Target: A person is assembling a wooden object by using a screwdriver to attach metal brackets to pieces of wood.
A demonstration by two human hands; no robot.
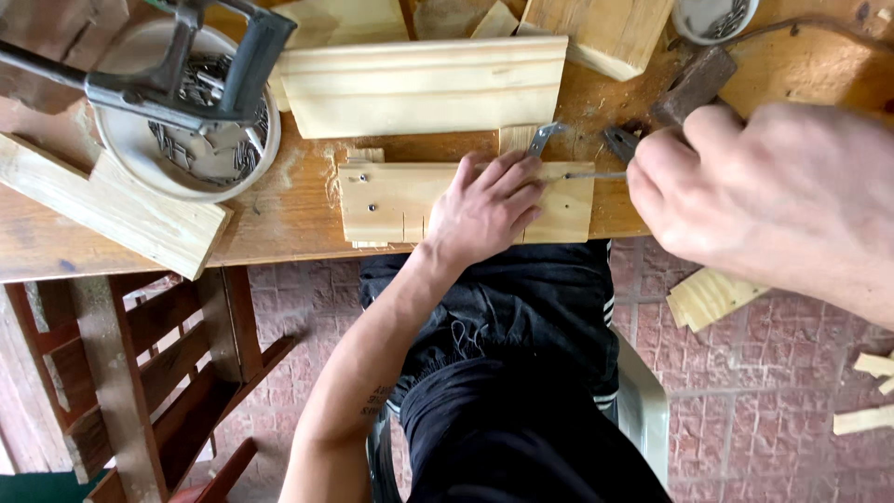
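My left hand (484, 210) lies on a small pale wooden board (386, 203) at the workbench's front edge and holds it down, fingers curled over its far edge. The board has a few nail heads near its left end. A bent metal hook (545, 138) sticks up just past my fingertips. My right hand (773, 196), close to the camera, grips a rusty brown metal tool (694, 86). The tool's dark tip (619, 144) sits by a long nail (596, 174) lying over the board's right end.
A longer pine plank (424, 86) lies behind the board. At left, a white bowl of nails (126, 154) sits under a grey metal frame tool (186, 88), next to a slanted plank (112, 210). Wood blocks (605, 33) stand behind. Offcuts (708, 296) lie on the brick floor.
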